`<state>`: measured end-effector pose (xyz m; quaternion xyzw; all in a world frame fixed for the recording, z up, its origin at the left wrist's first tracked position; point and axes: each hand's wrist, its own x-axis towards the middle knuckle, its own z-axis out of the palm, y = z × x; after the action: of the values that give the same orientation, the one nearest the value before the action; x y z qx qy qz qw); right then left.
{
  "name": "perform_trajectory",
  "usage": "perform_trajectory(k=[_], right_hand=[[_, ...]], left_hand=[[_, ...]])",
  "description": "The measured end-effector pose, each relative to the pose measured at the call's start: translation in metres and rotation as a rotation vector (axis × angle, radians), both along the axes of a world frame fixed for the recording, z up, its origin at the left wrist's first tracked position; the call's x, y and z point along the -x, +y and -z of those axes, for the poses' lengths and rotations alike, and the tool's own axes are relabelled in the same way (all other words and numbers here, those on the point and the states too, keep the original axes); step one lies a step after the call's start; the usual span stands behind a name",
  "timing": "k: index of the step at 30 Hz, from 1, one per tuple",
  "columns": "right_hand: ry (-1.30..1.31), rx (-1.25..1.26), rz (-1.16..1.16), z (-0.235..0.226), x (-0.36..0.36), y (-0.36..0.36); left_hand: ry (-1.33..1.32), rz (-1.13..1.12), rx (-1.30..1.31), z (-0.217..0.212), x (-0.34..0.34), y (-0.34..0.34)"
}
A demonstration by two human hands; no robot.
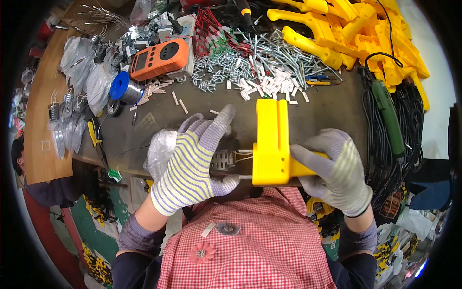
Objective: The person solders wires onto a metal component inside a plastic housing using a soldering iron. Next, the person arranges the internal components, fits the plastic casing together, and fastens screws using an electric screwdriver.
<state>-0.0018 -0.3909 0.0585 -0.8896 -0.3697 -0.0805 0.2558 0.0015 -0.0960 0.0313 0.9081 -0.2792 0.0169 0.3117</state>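
Observation:
A yellow plastic tool housing [270, 144] with a block-shaped body and a side handle is in front of my chest. My right hand [339, 171] is closed round its handle. My left hand [190, 164] is curled round a perforated metal part [222, 160], its thumb by a thin metal rod [245, 177] that reaches the housing's lower left side. Pale wires [243, 155] run between the metal part and the housing. My left fingers hide much of the metal part. Both hands wear striped grey-and-yellow knit gloves. A clear plastic-wrapped bundle [161, 149] lies beside my left hand.
Behind my hands lie screws [216, 70], white ceramic pieces [276, 82] and an orange meter [159, 59]. A blue solder spool [124, 87] and yellow-handled pliers [95, 135] are left. Stacked yellow housings [346, 29], a green corded tool [389, 118] and black cables [411, 120] occupy the right.

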Motion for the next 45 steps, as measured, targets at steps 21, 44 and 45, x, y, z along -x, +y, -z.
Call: perform_trajectory(k=[21,44,45], right_hand=[[-0.011,0.061,-0.006,0.017,-0.014,0.023],[-0.114,0.238,0.855,0.004,-0.003,-0.163],[-0.115,0.127,0.845,0.003,-0.006,-0.155]], left_hand=[[0.035,0.076,-0.051,0.003,-0.006,0.002],[0.098,0.145,-0.062,-0.010,-0.033,-0.017],[0.109,0.155,-0.018,-0.009,-0.032,-0.014]])
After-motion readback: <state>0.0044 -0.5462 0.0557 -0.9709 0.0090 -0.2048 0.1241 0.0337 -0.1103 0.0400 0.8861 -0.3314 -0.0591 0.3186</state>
